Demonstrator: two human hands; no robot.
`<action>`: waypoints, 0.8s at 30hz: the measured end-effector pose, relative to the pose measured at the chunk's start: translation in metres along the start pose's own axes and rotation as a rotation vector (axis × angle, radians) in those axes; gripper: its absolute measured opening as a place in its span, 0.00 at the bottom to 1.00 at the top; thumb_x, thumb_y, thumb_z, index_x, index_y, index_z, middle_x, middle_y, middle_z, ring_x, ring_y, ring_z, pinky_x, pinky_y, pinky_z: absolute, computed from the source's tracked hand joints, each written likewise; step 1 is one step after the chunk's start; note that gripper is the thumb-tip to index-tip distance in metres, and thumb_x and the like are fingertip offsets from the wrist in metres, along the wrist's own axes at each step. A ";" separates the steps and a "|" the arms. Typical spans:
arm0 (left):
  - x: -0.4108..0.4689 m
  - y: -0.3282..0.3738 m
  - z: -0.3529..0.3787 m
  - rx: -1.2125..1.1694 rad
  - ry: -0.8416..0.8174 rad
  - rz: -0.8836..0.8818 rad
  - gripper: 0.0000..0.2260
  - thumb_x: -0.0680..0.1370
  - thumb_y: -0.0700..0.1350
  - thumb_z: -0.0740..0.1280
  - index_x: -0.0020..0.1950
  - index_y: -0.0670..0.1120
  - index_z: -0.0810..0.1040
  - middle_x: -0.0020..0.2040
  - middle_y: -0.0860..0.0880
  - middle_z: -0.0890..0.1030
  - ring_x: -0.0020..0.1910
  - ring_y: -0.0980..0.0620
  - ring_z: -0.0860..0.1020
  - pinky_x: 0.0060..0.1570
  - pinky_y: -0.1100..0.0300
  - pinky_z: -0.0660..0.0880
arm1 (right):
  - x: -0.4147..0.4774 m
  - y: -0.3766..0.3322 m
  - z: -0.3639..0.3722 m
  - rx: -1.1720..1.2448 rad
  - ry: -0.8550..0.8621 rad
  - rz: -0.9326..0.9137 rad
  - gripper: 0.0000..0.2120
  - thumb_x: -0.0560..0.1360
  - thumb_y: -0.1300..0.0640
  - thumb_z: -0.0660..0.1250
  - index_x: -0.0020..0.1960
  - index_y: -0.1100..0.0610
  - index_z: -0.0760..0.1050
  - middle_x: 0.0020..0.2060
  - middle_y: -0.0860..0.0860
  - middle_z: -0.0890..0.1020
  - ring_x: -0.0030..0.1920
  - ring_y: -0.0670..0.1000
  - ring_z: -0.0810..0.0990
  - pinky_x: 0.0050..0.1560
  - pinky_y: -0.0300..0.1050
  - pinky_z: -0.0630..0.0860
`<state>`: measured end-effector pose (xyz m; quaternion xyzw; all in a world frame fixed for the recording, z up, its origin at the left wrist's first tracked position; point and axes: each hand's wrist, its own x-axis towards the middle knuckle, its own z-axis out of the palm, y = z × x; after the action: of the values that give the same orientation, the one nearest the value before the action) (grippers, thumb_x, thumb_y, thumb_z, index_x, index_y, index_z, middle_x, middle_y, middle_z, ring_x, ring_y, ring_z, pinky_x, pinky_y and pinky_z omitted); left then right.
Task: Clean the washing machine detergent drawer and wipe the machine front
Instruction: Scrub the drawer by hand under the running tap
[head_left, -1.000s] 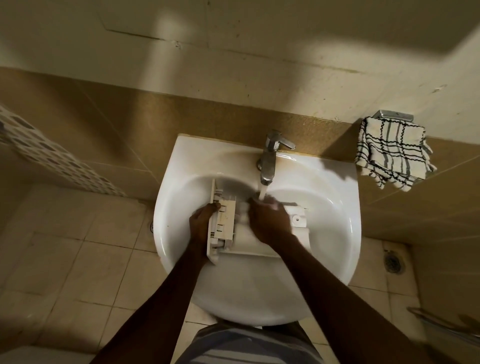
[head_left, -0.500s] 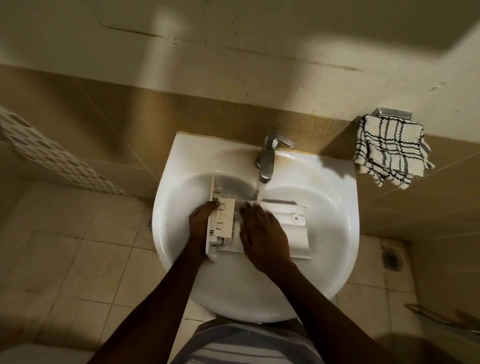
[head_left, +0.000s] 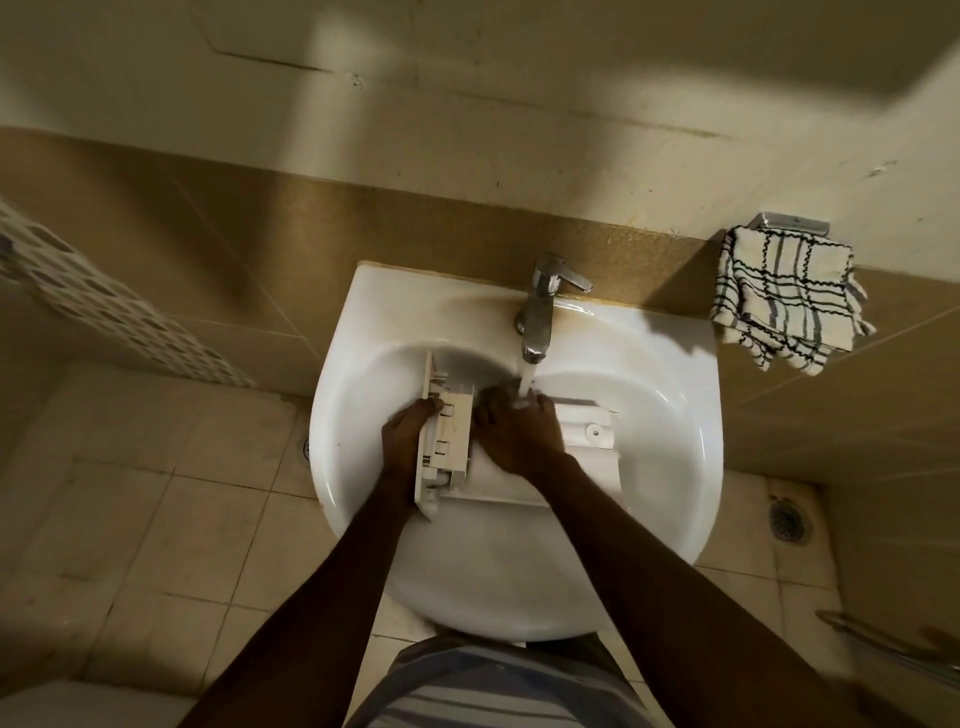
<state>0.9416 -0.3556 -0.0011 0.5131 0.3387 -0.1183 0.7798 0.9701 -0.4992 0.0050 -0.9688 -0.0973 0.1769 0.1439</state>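
The white plastic detergent drawer (head_left: 582, 441) lies across the basin of the white sink (head_left: 670, 415), its front panel end to the left. My left hand (head_left: 402, 436) grips that left end, thumb on top. My right hand (head_left: 514, 434) lies on the drawer's middle with the fingers reaching away from me, under the stream of water running from the chrome tap (head_left: 540, 306). Whether the right hand holds anything beneath it is hidden.
A checked cloth (head_left: 789, 299) hangs from a metal holder on the wall to the right of the sink. Tiled floor lies on both sides, with a floor drain (head_left: 788, 519) at the right. A metal rail (head_left: 883, 642) shows at the lower right.
My right hand slid toward me along the drawer, then back up under the water stream. My left hand kept its grip on the drawer's left end.
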 end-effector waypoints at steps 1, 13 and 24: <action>-0.001 0.001 0.001 -0.007 -0.003 -0.002 0.10 0.76 0.45 0.67 0.48 0.38 0.80 0.34 0.41 0.83 0.29 0.44 0.81 0.26 0.58 0.77 | 0.000 0.009 -0.002 -0.006 -0.003 0.002 0.19 0.83 0.47 0.51 0.64 0.53 0.74 0.63 0.58 0.77 0.64 0.62 0.74 0.68 0.55 0.65; 0.001 -0.005 0.000 -0.029 -0.045 0.007 0.12 0.79 0.44 0.63 0.52 0.36 0.80 0.38 0.37 0.84 0.31 0.42 0.82 0.26 0.56 0.78 | -0.016 0.051 -0.007 -0.159 0.147 0.376 0.26 0.81 0.48 0.45 0.65 0.61 0.72 0.61 0.60 0.78 0.63 0.60 0.74 0.63 0.56 0.66; 0.008 -0.007 -0.003 0.000 -0.088 0.019 0.12 0.80 0.47 0.63 0.49 0.40 0.81 0.37 0.40 0.85 0.32 0.43 0.83 0.31 0.55 0.79 | -0.082 0.074 0.002 0.027 0.175 0.234 0.25 0.81 0.35 0.45 0.75 0.39 0.63 0.78 0.46 0.62 0.77 0.56 0.61 0.70 0.60 0.65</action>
<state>0.9429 -0.3545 -0.0122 0.5104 0.2992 -0.1332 0.7951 0.9046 -0.5874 0.0062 -0.9832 0.0315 0.1088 0.1433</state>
